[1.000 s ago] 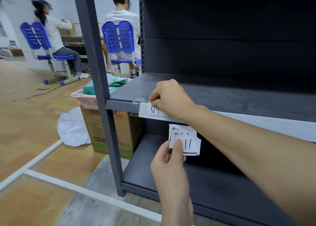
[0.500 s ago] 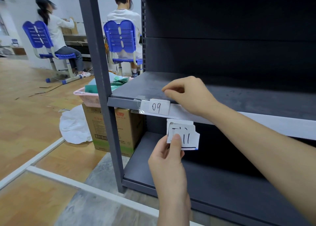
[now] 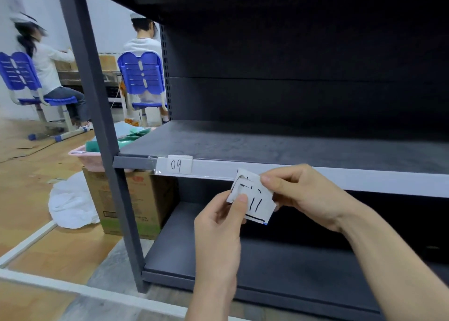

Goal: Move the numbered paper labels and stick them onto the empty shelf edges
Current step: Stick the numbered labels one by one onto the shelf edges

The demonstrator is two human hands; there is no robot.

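Your left hand (image 3: 218,223) pinches the paper labels (image 3: 255,199) by the shelf edge (image 3: 340,177). Your right hand (image 3: 298,194) pinches their right side. They look light and bendy, so hold the corners softly.

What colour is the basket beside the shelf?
The basket is pink, seen in the head view.

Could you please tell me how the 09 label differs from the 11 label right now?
The 09 label sits flat on the shelf edge; the 11 label is off the shelf, pinched by the left hand and right hand. The 09 label stands alone; the 11 label tops a small stack. Both are white paper with handwritten black numbers.
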